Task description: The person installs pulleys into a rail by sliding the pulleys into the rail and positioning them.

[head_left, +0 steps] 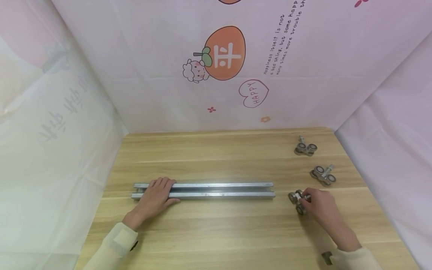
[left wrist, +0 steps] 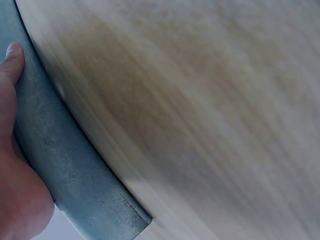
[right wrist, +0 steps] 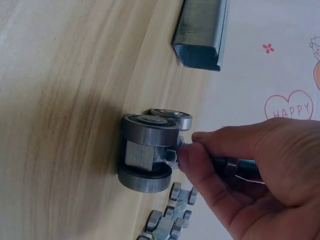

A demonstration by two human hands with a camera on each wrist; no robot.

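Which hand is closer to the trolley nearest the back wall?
Right: the right hand is in front of that trolley, pinching another trolley; the left hand rests on the rail, far to the left.

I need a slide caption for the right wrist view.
Right hand pinching a roller trolley by its threaded bolt, a metal channel lying beyond.

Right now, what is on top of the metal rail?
The left hand lies across the metal rail near its left end. The longer right stretch is bare; the part under the hand cannot be seen.
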